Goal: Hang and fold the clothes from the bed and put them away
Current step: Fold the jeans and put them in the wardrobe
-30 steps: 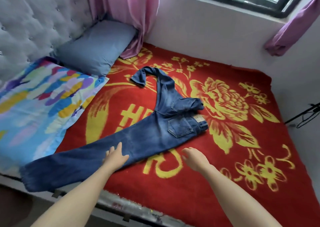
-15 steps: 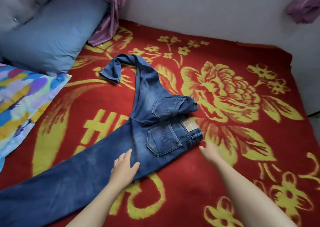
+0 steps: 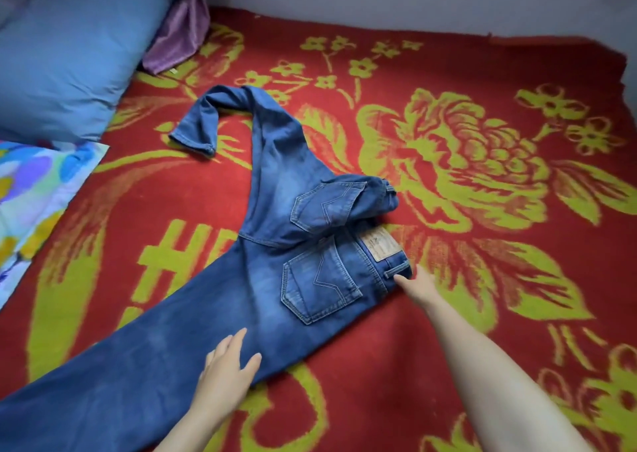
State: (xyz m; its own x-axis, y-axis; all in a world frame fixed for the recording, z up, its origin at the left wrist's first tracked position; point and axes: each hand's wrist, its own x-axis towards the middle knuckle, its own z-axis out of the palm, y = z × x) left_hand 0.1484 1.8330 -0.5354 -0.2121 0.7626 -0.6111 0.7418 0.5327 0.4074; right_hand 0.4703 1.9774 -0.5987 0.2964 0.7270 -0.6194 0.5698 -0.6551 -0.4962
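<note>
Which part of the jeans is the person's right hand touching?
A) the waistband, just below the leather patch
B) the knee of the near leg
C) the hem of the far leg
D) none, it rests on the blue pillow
A: the right hand reaches the waistband corner of the jeans, next to the belt loop below the leather patch, while the left hand lies flat on the near leg.
</note>
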